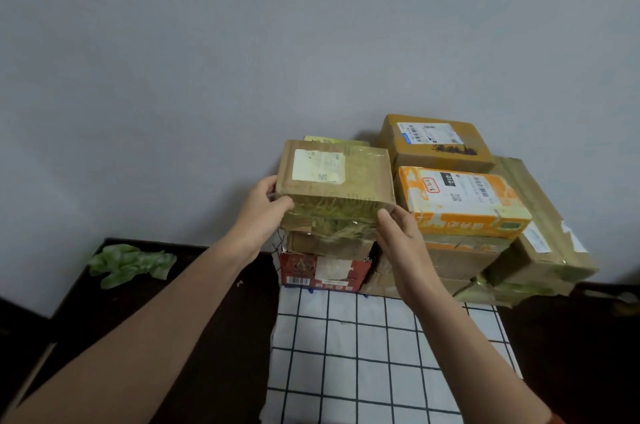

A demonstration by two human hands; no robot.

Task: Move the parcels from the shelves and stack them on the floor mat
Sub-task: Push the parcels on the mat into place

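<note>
- Brown cardboard, and both hands are on it: the left hand clasps the short left end of the top parcel, thumb over the upper edge, fingers curled onto the near face.
- The right hand grips the near right corner, thumb against the front; its other fingers are hidden.
- The parcel's long axis runs left to right, straight across between the hands, so neither hand is nearer. It lies ahead of the person, level, label up.
- It is dull corrugated board with glossy tape wrinkled over the near face and a pale paper label on top. It looks stiff and light, I'd judge.
- It's over the left column at the far edge of the floor mat, on or just above a flatter brown parcel; I can't tell if they touch. Under that sits a red box.
- The coming move, I reckon, is straight down, squared to that column.
- Just beside it on the right is an orange parcel, with a mustard box behind.
- At the mat's far right corner a big taped box sits tilted, past the mat's edge.
- The mat is white cloth with a black grid.
- Off its left edge, a crumpled green bag lies on dark floor below a grey wall.
</note>
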